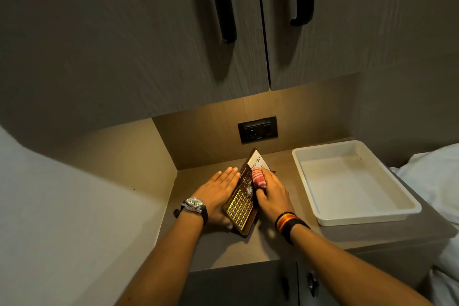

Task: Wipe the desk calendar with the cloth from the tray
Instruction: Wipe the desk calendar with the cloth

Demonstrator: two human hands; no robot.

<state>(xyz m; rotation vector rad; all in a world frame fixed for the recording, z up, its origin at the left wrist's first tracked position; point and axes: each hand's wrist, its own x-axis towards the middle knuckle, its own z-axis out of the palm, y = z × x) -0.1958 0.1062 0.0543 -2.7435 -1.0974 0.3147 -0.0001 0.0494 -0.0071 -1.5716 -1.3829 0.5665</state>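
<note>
The desk calendar (pixel 242 204), brown with a gold grid and a white note page at its far end, stands tent-like on the counter between my hands. My left hand (pixel 218 194) lies flat against its left side, fingers together and stretched out. My right hand (pixel 272 194) is closed around a red and white striped cloth (pixel 259 177) and presses it on the calendar's upper face near the ridge. The white tray (pixel 310 196) sits to the right with nothing in it.
A brown counter (pixel 223 248) sits in a niche with a black wall socket (pixel 257 129) behind. Overhead cupboard doors with long black handles (pixel 224 0) hang low above. White bedding (pixel 434 181) lies at the right; cabinet doors below the counter edge.
</note>
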